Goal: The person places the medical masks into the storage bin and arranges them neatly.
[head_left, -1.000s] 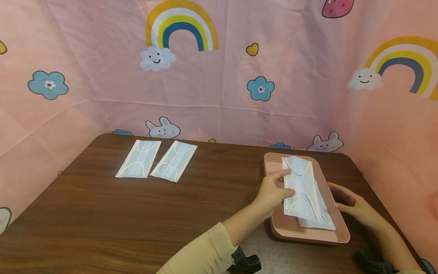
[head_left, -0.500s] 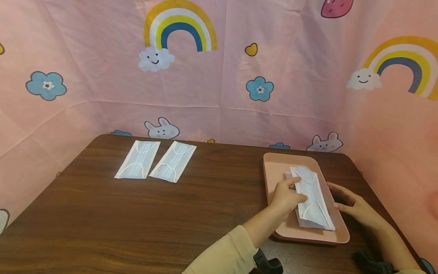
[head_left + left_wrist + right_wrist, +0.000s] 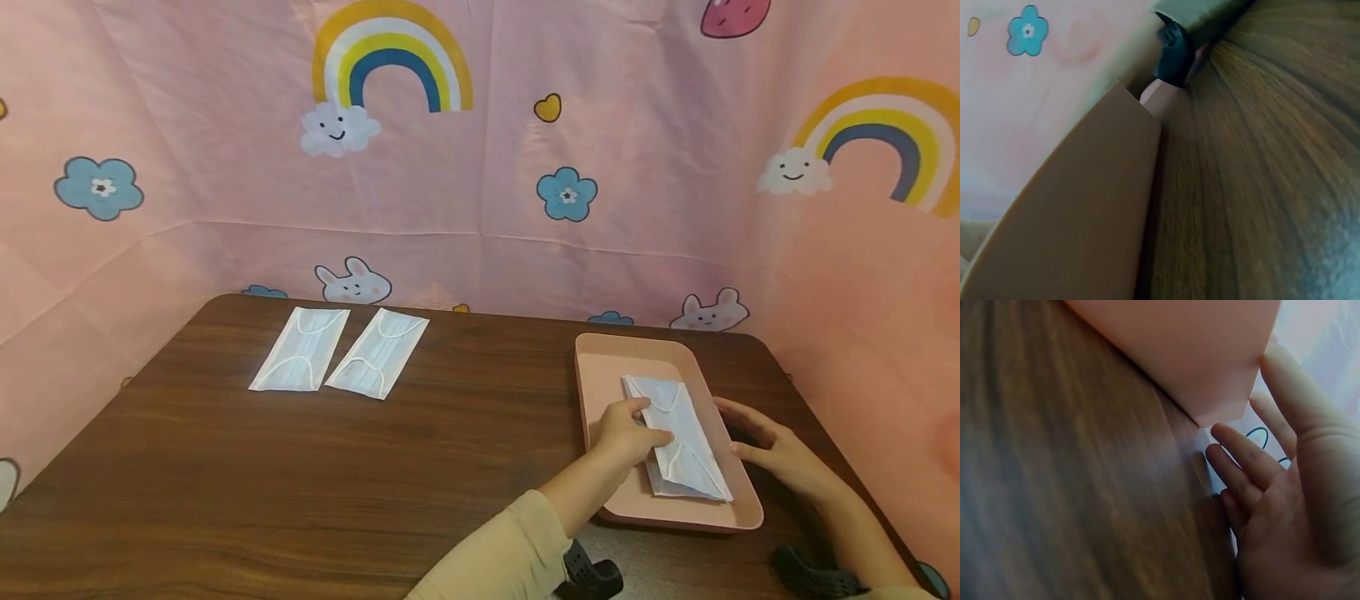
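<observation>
In the head view my left hand reaches over the near-left rim of a pink tray. It pinches the left edge of a white face mask, thumb on top. The mask lies slanted in the tray, over at least one other mask whose lower edge peeks out beneath. My right hand rests at the tray's right side with fingers spread. In the right wrist view its thumb touches the tray wall. The left wrist view shows the tray's outer side, with the left hand's fingers mostly hidden behind it.
Two more face masks, a left one and a right one, lie side by side at the back left of the brown wooden table. A pink patterned cloth stands around the table's back and sides.
My left hand has moved right and down with the mask, which now lies lower over the mask underneath. The right hand stays at the tray's side.
</observation>
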A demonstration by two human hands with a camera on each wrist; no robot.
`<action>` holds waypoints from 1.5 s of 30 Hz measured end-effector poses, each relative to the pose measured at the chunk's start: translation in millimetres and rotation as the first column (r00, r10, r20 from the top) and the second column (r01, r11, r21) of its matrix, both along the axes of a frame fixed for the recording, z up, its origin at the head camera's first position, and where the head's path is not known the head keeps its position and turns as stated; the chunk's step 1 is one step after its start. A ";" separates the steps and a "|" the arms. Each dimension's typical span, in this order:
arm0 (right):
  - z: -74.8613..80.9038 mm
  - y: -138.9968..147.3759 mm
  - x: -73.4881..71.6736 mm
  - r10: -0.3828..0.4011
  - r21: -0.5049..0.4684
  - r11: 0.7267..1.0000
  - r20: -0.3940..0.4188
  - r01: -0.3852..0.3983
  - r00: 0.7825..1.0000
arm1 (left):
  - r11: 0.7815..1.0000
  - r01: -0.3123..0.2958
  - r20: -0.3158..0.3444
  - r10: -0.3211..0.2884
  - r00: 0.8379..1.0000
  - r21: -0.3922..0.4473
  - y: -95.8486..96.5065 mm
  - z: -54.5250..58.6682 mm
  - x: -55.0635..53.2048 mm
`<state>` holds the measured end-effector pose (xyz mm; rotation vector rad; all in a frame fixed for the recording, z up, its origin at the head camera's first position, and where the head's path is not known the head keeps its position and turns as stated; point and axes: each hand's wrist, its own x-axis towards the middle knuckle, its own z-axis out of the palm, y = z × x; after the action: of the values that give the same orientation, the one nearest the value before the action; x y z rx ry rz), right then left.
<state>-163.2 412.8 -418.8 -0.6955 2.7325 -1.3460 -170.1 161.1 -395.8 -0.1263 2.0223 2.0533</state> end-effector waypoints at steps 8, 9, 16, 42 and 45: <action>0.9 -3.0 -0.7 -0.007 0.012 1.000 0.004 0.007 1.000 | 0.973 0.080 -0.087 -0.101 0.991 -0.216 -3.0 -3.2 -0.9; 1.1 -3.2 -0.8 -0.008 0.011 1.000 0.003 0.008 1.000 | 0.968 0.085 -0.097 -0.111 0.989 -0.235 -3.2 -2.6 -0.6; 1.3 -0.5 -1.5 -0.014 0.009 1.000 0.023 0.014 1.000 | 0.866 0.078 -0.138 -0.167 0.976 -0.494 -5.5 3.0 2.2; -0.1 -3.0 3.5 0.000 -0.015 1.000 0.012 0.000 1.000 | 0.628 -0.071 -0.265 -0.221 0.939 -0.775 3.2 -6.9 2.0; -0.2 -4.6 3.2 0.016 -0.029 0.999 -0.003 -0.016 1.000 | 0.663 -0.079 -0.285 -0.208 0.936 -0.744 2.2 -11.7 0.4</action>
<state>-160.0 408.2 -419.0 -0.7195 2.7088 -1.3845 -169.7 163.3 -407.4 0.1824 2.9364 1.1010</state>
